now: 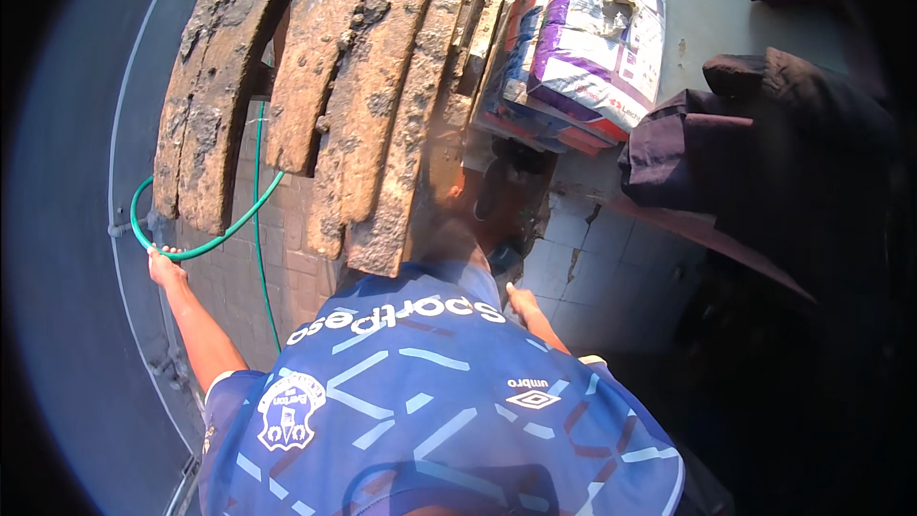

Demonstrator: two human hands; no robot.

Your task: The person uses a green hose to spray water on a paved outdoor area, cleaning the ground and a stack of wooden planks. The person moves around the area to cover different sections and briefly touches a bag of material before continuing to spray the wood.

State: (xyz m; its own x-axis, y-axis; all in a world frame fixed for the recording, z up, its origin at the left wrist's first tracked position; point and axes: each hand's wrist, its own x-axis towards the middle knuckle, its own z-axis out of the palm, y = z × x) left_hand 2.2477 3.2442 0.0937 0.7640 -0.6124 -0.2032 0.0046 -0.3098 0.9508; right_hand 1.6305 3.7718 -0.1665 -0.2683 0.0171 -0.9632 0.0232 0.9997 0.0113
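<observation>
My left hand (166, 268) is closed round a green hose (215, 241), out to the left beside the grey wall. From that grip the hose bends in a loop, and another stretch of it runs down over the paving. Close to my right side is my right hand (522, 300), above pale tiles. Its fingers are too small and unclear to show whether they hold anything. Ahead of me lie several rough wooden planks (368, 115), crusted with dried grey cement, their near ends just past the hose loop.
Stacked bags (597, 48), the top one white and purple with a torn hole, stand beyond the planks to the right. Dark cloth (688, 148) hangs at the right. A pipe (115, 158) follows the grey wall (67, 258) on the left. Cracked white tiles (592, 258) cover the right-hand floor.
</observation>
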